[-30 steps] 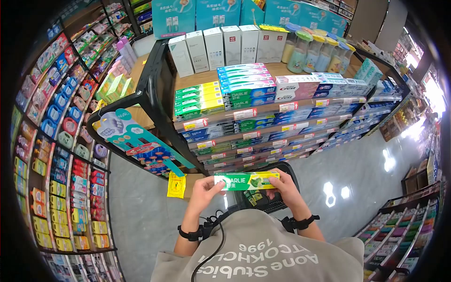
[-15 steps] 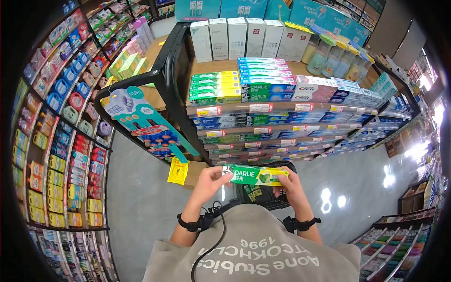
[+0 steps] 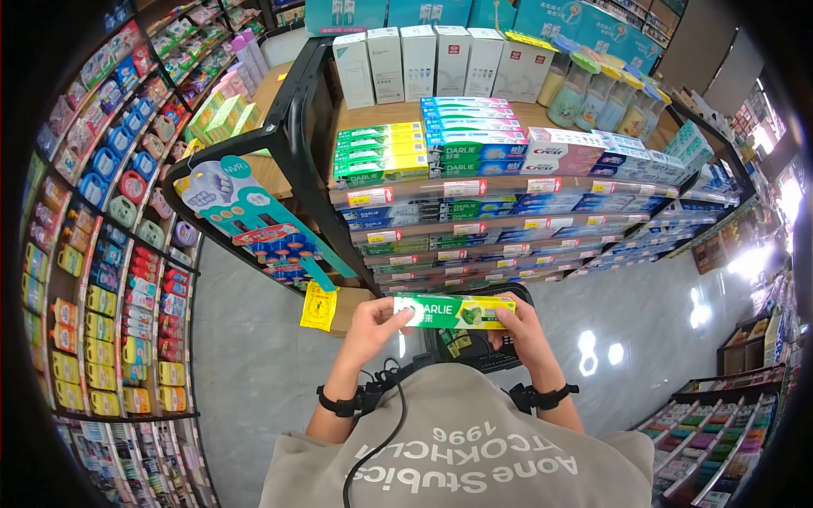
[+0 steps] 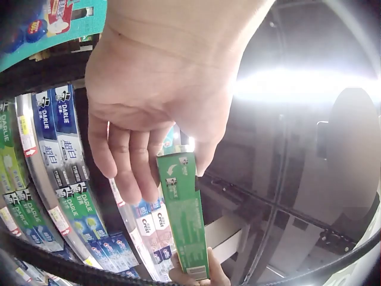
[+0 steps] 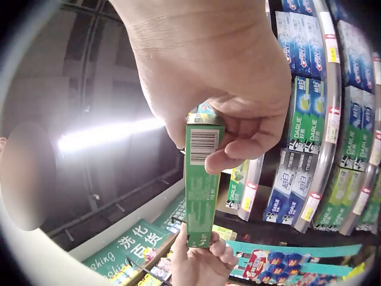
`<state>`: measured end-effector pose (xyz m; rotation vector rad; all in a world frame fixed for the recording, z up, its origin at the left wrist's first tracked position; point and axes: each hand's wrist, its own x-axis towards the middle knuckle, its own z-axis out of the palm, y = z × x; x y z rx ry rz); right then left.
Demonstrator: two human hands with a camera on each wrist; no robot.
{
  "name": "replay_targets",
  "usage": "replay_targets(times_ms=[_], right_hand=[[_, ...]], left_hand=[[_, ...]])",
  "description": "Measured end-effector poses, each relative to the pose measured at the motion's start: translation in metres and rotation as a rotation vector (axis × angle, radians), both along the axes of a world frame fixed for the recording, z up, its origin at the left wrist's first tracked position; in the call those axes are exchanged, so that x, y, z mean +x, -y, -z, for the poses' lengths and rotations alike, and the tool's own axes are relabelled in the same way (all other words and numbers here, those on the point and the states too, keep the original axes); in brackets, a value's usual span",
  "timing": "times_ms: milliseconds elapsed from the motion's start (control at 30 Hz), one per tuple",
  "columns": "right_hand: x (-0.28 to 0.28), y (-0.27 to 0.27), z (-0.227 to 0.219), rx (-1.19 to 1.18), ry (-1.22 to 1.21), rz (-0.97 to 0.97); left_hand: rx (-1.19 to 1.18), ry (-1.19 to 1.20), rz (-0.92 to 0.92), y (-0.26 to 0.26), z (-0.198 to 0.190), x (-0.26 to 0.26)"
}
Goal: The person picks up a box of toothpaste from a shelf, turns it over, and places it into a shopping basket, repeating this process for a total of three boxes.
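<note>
A green and yellow DARLIE toothpaste box (image 3: 454, 312) is held level between both hands in the head view, its printed face up. The left hand (image 3: 371, 328) pinches its left end with the thumb on top; the right hand (image 3: 522, 331) grips the right end. In the left wrist view, the box's green side (image 4: 185, 215) shows below the left hand (image 4: 158, 89). A barcode side of the box (image 5: 203, 179) faces the right wrist view, under the thumb and curled fingers of the right hand (image 5: 220, 89).
Beneath the box is a black basket (image 3: 500, 359) with green packs inside. A shelf edge (image 3: 406, 193) with stacked toothpaste boxes stands ahead, with white boxes (image 3: 451, 63) and lidded jars (image 3: 569, 97) on top. A yellow bag (image 3: 318, 306) hangs at the left, by a cardboard box.
The view swung so the shelves shifted right, then slightly back left. Both hands still hold the box, which tilted a little and is now nearly level again.
</note>
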<state>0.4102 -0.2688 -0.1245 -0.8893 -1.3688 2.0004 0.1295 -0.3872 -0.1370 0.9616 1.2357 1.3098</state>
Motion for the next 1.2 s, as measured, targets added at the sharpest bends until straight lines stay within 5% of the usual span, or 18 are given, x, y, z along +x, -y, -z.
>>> replay_targets(times_ms=[1200], right_hand=[[-0.0017, 0.0001, 0.0005, -0.011, 0.012, -0.014]], left_hand=[[-0.041, 0.009, -0.026, 0.0016, 0.0000, 0.0001]])
